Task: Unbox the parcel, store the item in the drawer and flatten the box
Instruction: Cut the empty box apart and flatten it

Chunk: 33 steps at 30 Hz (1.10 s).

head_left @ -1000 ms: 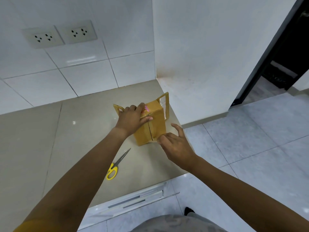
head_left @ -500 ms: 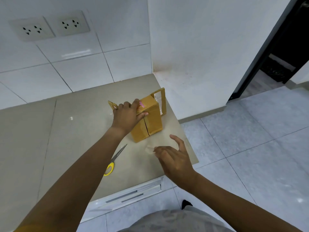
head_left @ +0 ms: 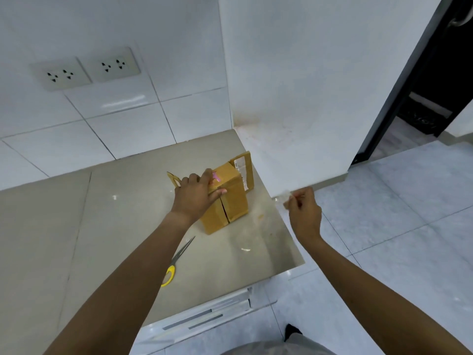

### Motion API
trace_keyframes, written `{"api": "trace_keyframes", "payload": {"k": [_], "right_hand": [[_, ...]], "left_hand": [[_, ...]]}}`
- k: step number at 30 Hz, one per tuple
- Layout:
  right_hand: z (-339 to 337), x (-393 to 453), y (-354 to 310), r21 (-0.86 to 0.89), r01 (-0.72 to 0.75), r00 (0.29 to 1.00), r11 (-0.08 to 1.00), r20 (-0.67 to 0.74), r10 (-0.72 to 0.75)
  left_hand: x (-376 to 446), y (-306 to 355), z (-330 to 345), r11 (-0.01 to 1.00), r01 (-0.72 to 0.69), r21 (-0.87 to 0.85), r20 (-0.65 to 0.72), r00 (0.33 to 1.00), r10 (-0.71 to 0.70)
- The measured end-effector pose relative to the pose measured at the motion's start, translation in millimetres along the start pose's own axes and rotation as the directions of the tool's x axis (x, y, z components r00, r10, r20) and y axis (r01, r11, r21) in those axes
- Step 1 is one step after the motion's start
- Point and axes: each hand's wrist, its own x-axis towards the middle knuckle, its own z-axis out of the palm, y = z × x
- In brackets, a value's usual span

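Observation:
A small brown cardboard box (head_left: 231, 201) stands on the beige countertop (head_left: 102, 213) near its right end, two flaps sticking out at its far side and a slit down its near face. My left hand (head_left: 195, 197) lies on top of the box and grips its upper edge. Off the counter's right edge, my right hand (head_left: 303, 211) is raised and pinches a strip of clear tape (head_left: 284, 195) between its fingertips. The box's inside is hidden.
Yellow-handled scissors (head_left: 176, 262) lie on the counter under my left forearm. White drawer fronts (head_left: 204, 316) sit below the counter's front edge. A white wall stands right behind the box. Tiled floor and a dark doorway (head_left: 422, 98) are to the right.
My right hand pulled the clear tape off the box's near face and carried it away to the right, past the counter edge. My left hand stayed on the box.

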Motion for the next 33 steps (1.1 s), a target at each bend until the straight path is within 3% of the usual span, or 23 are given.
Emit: {"api": "trace_keyframes", "payload": {"k": [6,12,19,27,33], "right_hand": [[1,25,27,-0.059,-0.137,0.99,0.989,-0.05,0.134],[13,30,46,-0.269,-0.204,0.962,0.941,0.124,0.244],[33,31,58,-0.482,-0.187,0.898,0.856,0.269,0.348],[33,36,59,-0.591,-0.26,0.859,0.764,0.219,0.462],[35,36,47,-0.629,-0.259,0.869,0.733,0.179,0.461]], "left_hand": [[0,1,1,1.0,0.012,-0.006,-0.003,1.0,-0.012],[0,2,3,1.0,0.023,0.007,-0.023,0.999,-0.022],[0,1,6,1.0,0.023,-0.003,-0.042,0.999,-0.023],[1,1,6,1.0,0.024,-0.011,-0.047,0.999,-0.024],[-1,2,5,1.0,0.015,-0.003,-0.05,0.999,-0.015]]}}
